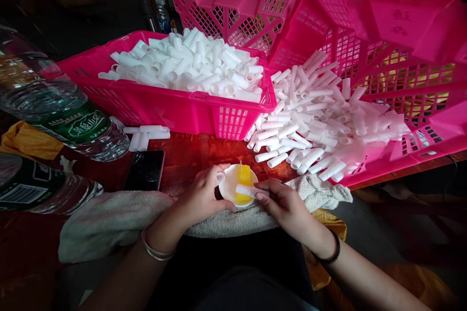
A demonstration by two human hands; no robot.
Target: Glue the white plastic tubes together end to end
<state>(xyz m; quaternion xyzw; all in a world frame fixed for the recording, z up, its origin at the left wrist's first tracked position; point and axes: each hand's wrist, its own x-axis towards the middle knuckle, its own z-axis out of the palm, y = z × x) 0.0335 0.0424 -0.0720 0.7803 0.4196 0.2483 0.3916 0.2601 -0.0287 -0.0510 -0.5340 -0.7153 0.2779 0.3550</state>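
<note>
A small white bowl (229, 185) with a yellow sponge (244, 178) in it sits at the table's near edge, on a white towel (109, 218). My left hand (202, 197) curls round the bowl's left rim and holds a short white tube (221, 177) between thumb and finger. My right hand (284, 204) pinches another white tube (246, 190) and lays it across the yellow sponge. Both hands are closed.
A pink basket (182, 107) heaped with white tubes stands behind. A tipped pink crate (401, 82) spills a pile of white tubes (317, 116) on the right. Another pink crate (237, 0) stands behind. Water bottles (54, 107) and a phone (145, 170) lie left.
</note>
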